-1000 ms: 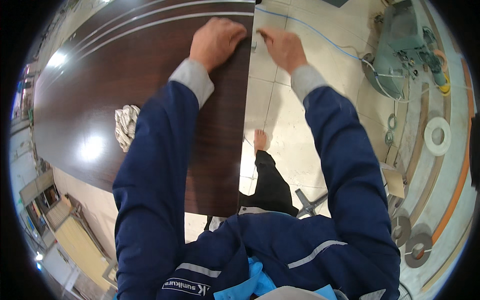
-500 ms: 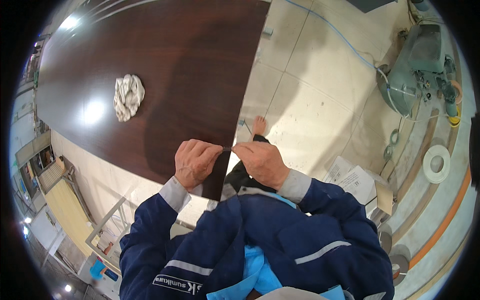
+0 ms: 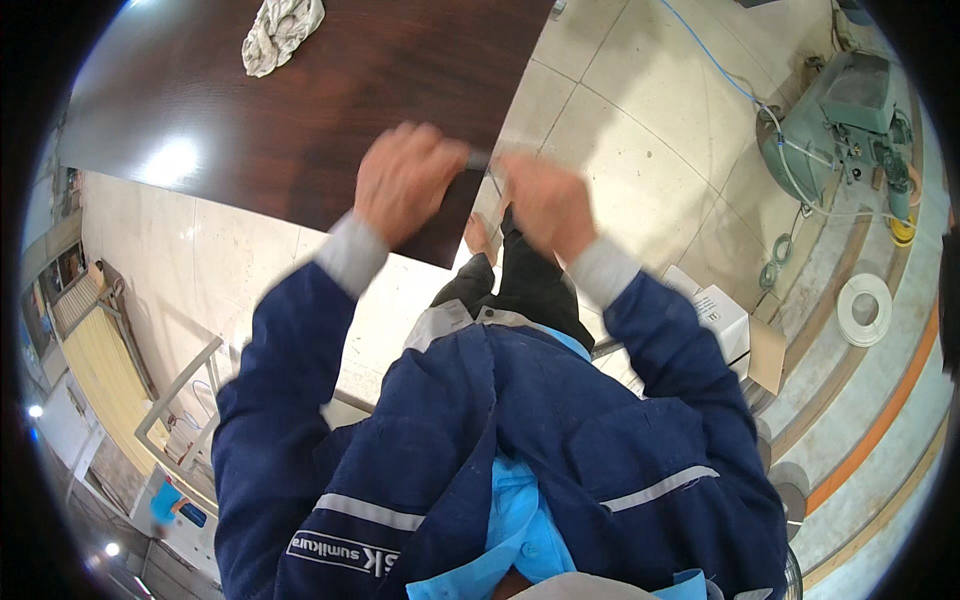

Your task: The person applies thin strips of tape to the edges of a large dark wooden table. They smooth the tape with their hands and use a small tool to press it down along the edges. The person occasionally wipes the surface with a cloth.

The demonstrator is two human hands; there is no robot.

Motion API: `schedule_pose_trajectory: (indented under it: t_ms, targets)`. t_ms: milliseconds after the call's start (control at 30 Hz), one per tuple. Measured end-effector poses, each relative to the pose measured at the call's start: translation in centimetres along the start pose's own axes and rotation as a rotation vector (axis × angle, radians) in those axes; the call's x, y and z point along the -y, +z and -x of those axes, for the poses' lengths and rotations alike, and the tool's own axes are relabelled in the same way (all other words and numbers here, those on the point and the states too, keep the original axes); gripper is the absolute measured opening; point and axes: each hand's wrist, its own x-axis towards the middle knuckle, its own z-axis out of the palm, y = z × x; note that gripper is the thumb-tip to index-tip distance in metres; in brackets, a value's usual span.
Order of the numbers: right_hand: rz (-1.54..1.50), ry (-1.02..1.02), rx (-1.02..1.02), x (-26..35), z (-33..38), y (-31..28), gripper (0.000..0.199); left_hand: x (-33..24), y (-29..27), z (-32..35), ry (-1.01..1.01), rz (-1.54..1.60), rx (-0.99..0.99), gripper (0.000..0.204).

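A small dark grey strip (image 3: 479, 160) spans the gap between my two hands, close to the right edge of the dark wood-grain table (image 3: 330, 120). My left hand (image 3: 410, 185) is closed on its left end, above the tabletop. At its other end my right hand (image 3: 548, 205) is closed too, just past the edge and over the floor. Both hands are smeared by motion, and the fingers cover most of the strip, so its exact kind cannot be made out. A crumpled off-white rag (image 3: 283, 35) lies farther off on the table, apart from both hands.
Bare feet (image 3: 478, 235) stand on the tiled floor beside the table's near corner. At the right are a green machine (image 3: 830, 130) with a hose, a white ring-shaped roll (image 3: 864, 310) and an open carton (image 3: 765, 355). A pale metal frame (image 3: 180, 390) stands at the left.
The table, rag and both hands now appear higher in the picture, with my arms stretched farther from my body. The strip stays between my hands near the table edge.
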Motion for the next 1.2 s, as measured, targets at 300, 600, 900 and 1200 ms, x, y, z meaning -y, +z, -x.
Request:
schedule_pose_trajectory:
  t_ms: [300, 600, 900, 1200]
  targets:
    - [0.004, -0.038, -0.237, 3.3, 3.6, 2.3, 0.014, -1.9, -1.7, 4.2, 0.002, -0.036, -0.068, 0.009]
    - [0.143, -0.043, 0.228, 1.8, 6.2, 1.3, 0.015, -5.2, -4.0, 11.6, -0.261, 0.153, 0.019, 0.031]
    - [0.366, -0.055, -0.262, -13.3, -15.5, -5.5, 0.04, 4.3, 1.2, 8.8, -1.141, -0.206, -0.333, 0.089]
    - [0.029, -0.282, 0.254, 1.8, 2.3, 0.2, 0.035, 3.6, 1.3, 8.2, -1.127, -0.242, -0.354, 0.079]
